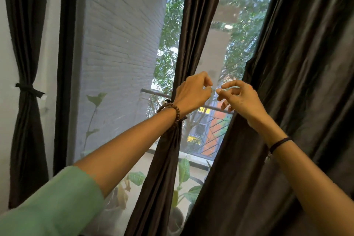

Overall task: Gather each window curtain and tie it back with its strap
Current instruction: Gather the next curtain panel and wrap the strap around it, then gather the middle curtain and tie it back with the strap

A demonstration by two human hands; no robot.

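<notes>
Three curtains in head view: two gathered, one loose.
Far-left curtain (26, 74): cinched at the waist by its strap (28, 90), knotted; well apart from both hands, off to the left of the fingers.
Middle curtain (180, 59): bunched narrow; tie point mostly hidden behind the left wrist, only a dark bit showing by the bead bracelet (173, 110); probably tied, cannot tell for sure.
Right curtain (298, 82): hanging full, ungathered, no strap seen around it; just right of and behind the right fingertips.
Left hand (193, 92): raised, thumb and forefinger pinched together; nothing clearly between them.
Right hand (239, 99): raised, fingertips nearly meeting the left's, forefinger and thumb curled close; other fingers loosely bent.
Held item: too small to tell.
Left to do: likely gathering and tying the right curtain.
</notes>
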